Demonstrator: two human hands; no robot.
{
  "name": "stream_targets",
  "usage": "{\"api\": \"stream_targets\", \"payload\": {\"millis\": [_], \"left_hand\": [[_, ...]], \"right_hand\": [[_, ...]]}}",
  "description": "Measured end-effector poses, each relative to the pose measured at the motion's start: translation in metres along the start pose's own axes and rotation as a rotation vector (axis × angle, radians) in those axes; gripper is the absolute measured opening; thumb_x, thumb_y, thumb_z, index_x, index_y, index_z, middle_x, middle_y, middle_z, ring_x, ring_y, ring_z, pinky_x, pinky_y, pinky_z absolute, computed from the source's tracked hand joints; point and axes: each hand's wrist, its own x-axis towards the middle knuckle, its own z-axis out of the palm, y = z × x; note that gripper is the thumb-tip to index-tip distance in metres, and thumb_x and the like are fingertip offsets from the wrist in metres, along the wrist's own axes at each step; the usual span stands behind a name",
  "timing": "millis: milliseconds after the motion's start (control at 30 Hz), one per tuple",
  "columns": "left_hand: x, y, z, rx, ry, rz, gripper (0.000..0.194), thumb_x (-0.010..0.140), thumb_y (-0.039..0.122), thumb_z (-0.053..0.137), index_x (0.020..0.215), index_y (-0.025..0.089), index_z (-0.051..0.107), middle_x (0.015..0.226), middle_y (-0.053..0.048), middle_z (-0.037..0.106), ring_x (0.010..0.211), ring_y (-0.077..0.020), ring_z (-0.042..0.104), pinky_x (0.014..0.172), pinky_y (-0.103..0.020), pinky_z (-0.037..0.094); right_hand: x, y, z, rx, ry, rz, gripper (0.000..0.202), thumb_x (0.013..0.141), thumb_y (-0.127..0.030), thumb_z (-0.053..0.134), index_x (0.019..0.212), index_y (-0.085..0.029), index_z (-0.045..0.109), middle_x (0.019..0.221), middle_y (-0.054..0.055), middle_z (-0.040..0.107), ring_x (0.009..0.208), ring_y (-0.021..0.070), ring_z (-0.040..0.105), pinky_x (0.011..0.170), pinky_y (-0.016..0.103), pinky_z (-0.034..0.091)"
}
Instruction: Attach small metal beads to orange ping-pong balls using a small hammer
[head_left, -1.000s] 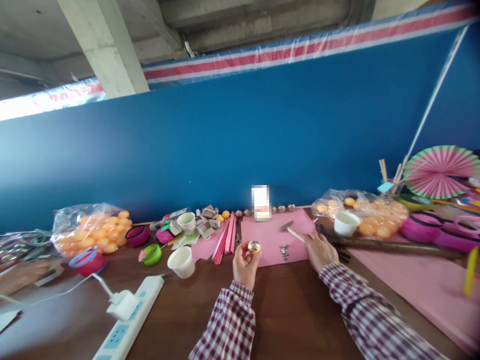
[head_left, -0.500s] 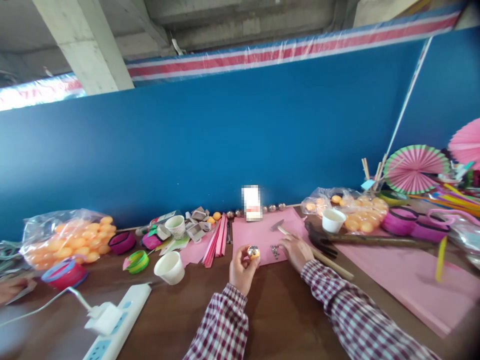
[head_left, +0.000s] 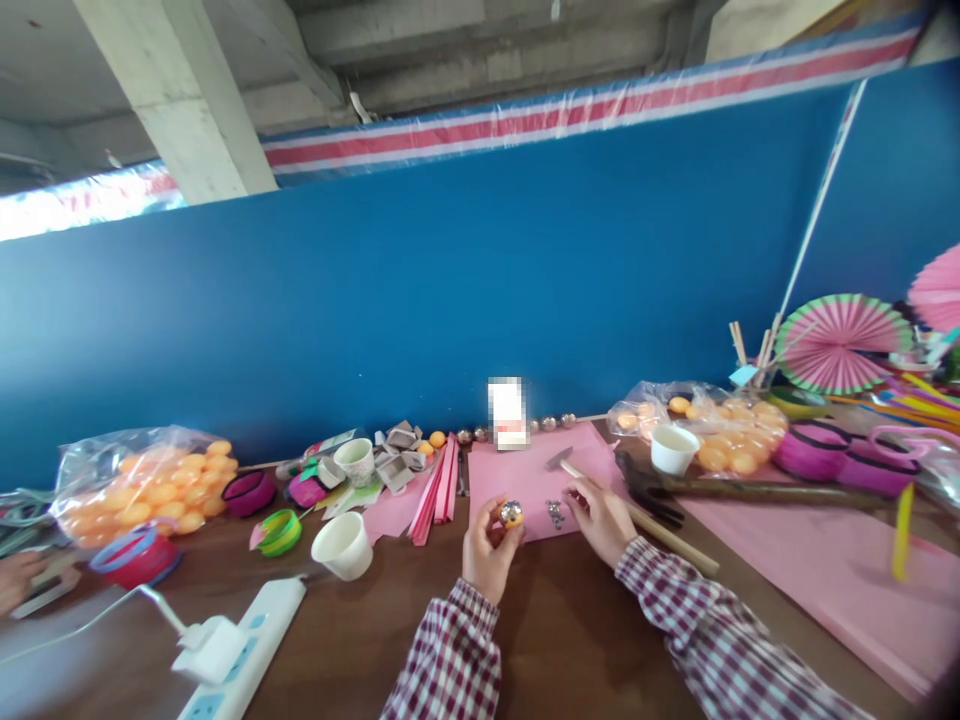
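Between the thumb and fingers of my left hand (head_left: 489, 555) is an orange ball (head_left: 512, 515) whose top is covered with silver pieces. My right hand (head_left: 602, 515) is beside a small pile of silver pieces (head_left: 555, 513) on the pink sheet (head_left: 517, 480). Its fingers are bent close together; whatever they hold, if anything, is too small to make out. A hammer (head_left: 675, 538) with a wooden handle lies by my right hand, its head on the sheet. Several silver-covered balls (head_left: 549, 424) stand in a row along the sheet's far edge.
Bags of orange balls (head_left: 161, 490) lie left and right. A white cup (head_left: 343, 546) and power strip (head_left: 251, 640) are at the left, a claw tool (head_left: 765, 490) and white bowl (head_left: 673, 449) at the right. Another person's hand (head_left: 19, 580) shows at the left edge.
My right hand has drawn slightly away from the silver pile, its fingers now nearer its edge. The ball has turned a little in my left hand. The view has shifted slightly.
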Motion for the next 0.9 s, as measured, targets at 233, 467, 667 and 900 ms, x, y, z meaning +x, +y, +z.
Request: {"api": "stream_targets", "payload": {"millis": [233,467,667,900], "left_hand": [[0.000,-0.001,0.001,-0.001,0.006,0.018,0.044,0.065,0.028,0.062,0.105,0.015,0.049,0.100,-0.009,0.058,0.079,-0.0170,0.060,0.074,-0.033,0.049],[-0.004,0.003,0.004,-0.054,0.000,-0.001,0.039,0.069,0.031,0.058,0.103,0.014,0.050,0.100,-0.010,0.057,0.085,-0.0192,0.059,0.076,-0.036,0.049],[-0.005,0.004,0.005,0.042,0.007,0.068,0.035,0.070,0.029,0.057,0.101,0.014,0.050,0.095,-0.009,0.058,0.086,-0.0172,0.057,0.075,-0.031,0.049],[-0.007,0.009,0.008,0.069,-0.021,0.052,0.037,0.070,0.027,0.058,0.104,0.014,0.050,0.103,-0.010,0.055,0.092,-0.0185,0.056,0.078,-0.030,0.048]], "right_hand": [[-0.009,-0.025,0.006,0.444,-0.087,0.057,0.021,0.076,-0.037,0.045,0.069,-0.018,0.050,0.062,0.000,0.052,0.057,0.0115,0.048,0.055,0.023,0.039],[-0.016,-0.040,0.011,0.753,-0.170,0.233,0.025,0.070,-0.041,0.054,0.069,-0.016,0.054,0.055,-0.002,0.051,0.050,0.0090,0.047,0.050,0.022,0.040],[-0.016,-0.044,0.015,0.956,-0.235,0.324,0.027,0.066,-0.040,0.058,0.077,-0.016,0.056,0.065,0.000,0.058,0.059,0.0108,0.054,0.059,0.025,0.045],[-0.015,-0.045,0.013,0.902,-0.206,0.274,0.022,0.066,-0.037,0.059,0.069,-0.016,0.054,0.064,-0.001,0.055,0.061,0.0104,0.051,0.062,0.025,0.044]]}}
